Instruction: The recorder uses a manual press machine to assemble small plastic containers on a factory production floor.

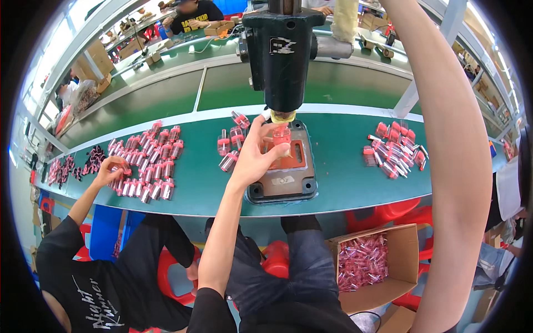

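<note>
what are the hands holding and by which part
The left hand pinches a small pink piece by its sides, just under the black press. The right hand is out of view, so its hold cannot be told.

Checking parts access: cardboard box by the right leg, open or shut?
Open: nothing covers the cardboard box; the pink parts inside show plainly.

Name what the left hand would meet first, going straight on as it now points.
Probably the yellow press tip, close above the pink piece in the left hand; depth is unclear, so it might pass beneath.
</note>
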### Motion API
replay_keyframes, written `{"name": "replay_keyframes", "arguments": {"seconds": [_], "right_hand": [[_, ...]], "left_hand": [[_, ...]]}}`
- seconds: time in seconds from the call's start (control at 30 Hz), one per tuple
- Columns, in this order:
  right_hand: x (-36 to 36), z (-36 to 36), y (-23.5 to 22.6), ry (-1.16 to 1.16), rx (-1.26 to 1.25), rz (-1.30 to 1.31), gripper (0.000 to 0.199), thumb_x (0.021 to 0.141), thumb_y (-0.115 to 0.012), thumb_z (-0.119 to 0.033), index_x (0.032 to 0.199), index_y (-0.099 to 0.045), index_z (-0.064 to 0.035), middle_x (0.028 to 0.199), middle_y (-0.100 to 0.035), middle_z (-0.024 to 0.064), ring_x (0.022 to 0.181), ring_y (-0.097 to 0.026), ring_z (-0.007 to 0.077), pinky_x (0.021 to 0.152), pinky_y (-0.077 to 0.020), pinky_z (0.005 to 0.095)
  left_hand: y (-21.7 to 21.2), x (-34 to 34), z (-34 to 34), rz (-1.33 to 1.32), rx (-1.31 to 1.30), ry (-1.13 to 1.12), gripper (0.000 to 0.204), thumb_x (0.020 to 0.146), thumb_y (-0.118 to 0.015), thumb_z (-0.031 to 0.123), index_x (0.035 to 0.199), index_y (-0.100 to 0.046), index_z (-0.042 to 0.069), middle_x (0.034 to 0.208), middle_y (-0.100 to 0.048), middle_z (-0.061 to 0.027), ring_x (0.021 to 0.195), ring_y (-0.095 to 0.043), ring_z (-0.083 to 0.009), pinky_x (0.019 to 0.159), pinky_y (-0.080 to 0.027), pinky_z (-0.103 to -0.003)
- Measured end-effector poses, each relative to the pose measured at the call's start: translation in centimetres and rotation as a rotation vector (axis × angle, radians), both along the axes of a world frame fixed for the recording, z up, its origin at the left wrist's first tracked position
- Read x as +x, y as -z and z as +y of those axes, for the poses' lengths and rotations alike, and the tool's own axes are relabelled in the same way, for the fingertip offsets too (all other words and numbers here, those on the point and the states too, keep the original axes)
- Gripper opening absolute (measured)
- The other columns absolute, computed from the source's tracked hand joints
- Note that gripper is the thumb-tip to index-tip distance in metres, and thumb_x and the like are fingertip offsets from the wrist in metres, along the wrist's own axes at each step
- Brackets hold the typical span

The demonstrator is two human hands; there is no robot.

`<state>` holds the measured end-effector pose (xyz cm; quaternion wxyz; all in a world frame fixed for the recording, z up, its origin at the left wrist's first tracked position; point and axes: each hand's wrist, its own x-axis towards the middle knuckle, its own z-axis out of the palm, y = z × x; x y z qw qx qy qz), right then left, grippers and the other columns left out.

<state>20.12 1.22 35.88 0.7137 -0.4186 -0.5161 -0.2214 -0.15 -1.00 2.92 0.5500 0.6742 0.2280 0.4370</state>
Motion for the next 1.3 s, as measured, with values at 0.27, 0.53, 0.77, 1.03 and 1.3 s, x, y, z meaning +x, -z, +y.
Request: {"name": "replay_keyframes", "arguments": {"seconds": [0.27,0.53,0.77,1.03,1.3], "right_hand": [[-0.7,0.8,0.0,0.078,0.006,0.01,0.049,0.081,-0.062,-0.044,0.093,-0.07,0.0027,0.085,-0.07,0.0203,0.087,-0.067,0.0323,0.081,-0.0483,0.0396],[0.5,-2.1,0.0,-0.223,0.042,0.019,0.026,0.088,-0.067,-0.023,0.099,-0.064,0.0007,0.076,-0.065,0.0091,0.07,-0.066,0.0227,0.065,-0.0522,0.0356],[0.8,-9.9,2.6,0.052,-0.103,-0.161,0.034,0.098,-0.056,-0.025,0.119,-0.056,0.002,0.097,-0.064,0.009,0.093,-0.07,0.0258,0.087,-0.0559,0.033],[-5.4,-25.5,6.7,0.221,-1.024,-0.096,0.054,0.084,-0.069,-0.015,0.131,-0.053,0.0052,0.11,-0.065,0.0146,0.09,-0.066,0.0173,0.079,-0.0534,0.0269],[-6.7,-23.7,15.0,-0.176,-1.312,0.42,0.067,0.082,-0.072,-0.013,0.139,-0.041,-0.0002,0.111,-0.058,0.0117,0.091,-0.065,0.0189,0.068,-0.0588,0.0301]], "left_hand": [[0.4,1.2,-0.7,-0.029,0.044,-0.212,0.071,0.081,-0.076,0.013,0.139,-0.036,0.0,0.105,-0.068,-0.0089,0.092,-0.061,-0.0182,0.081,-0.051,-0.033],[1.1,1.2,-1.6,-0.163,0.057,-0.217,0.061,0.084,-0.073,0.01,0.136,-0.042,0.005,0.103,-0.07,-0.0129,0.09,-0.067,-0.0213,0.083,-0.051,-0.033],[2.1,1.3,-1.6,-0.28,0.059,-0.231,0.055,0.084,-0.072,0.01,0.13,-0.043,0.004,0.105,-0.071,-0.0143,0.091,-0.069,-0.0265,0.08,-0.051,-0.035],[1.9,2.0,-1.2,-0.181,0.062,-0.241,0.062,0.083,-0.075,0.011,0.134,-0.041,0.002,0.105,-0.069,-0.0117,0.082,-0.063,-0.0138,0.077,-0.05,-0.028],[2.6,1.6,-1.1,-0.161,0.089,-0.23,0.061,0.081,-0.076,0.011,0.132,-0.043,0.003,0.101,-0.069,-0.0126,0.078,-0.064,-0.0159,0.075,-0.05,-0.03]]}}
